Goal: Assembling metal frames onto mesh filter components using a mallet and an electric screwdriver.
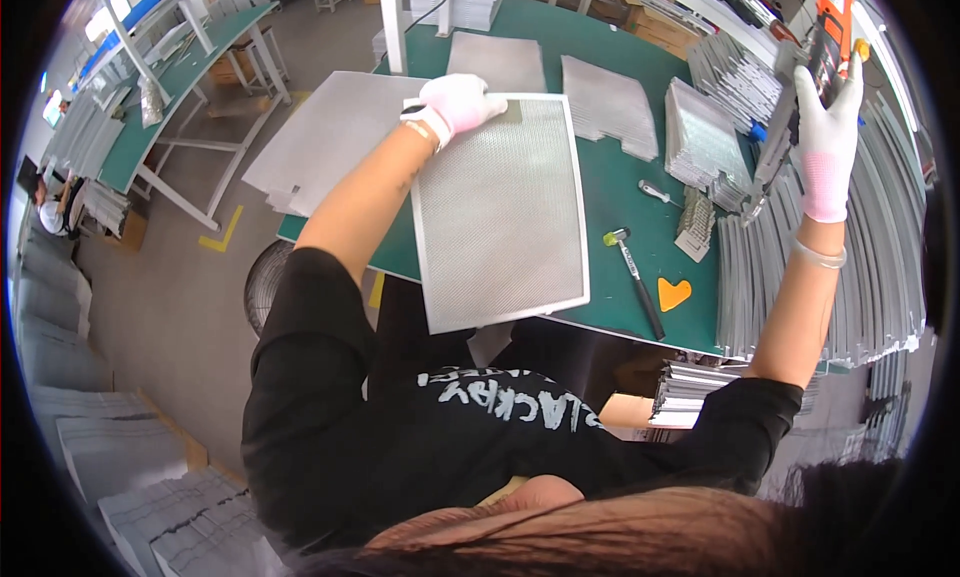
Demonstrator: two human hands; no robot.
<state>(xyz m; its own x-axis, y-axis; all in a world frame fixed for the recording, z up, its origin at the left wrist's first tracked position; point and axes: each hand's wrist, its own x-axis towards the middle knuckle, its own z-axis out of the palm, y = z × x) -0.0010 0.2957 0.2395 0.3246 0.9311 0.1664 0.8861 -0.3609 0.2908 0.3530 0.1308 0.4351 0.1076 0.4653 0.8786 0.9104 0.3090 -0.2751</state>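
My left hand [460,105], in a white glove with a pinkish palm, is closed on the top edge of a mesh filter panel [500,207] with a thin white frame. The panel tilts toward me over the near edge of the green table. At the upper right, my gloved right hand [830,127] reaches up with its fingers around the lower part of an orange and black power tool [832,27]. Its exact grip is partly hidden. On the tabletop lie a rubber mallet [633,277], a yellow heart-shaped piece [675,294] and a screwdriver [655,191].
The green table [600,192] carries loose mesh sheets [610,102] and a stack of mesh pieces [700,137]. Long metal frame strips [820,267] are packed at the right. A small bundle of metal pieces [696,222] lies near them. A white post [393,27] rises behind the table.
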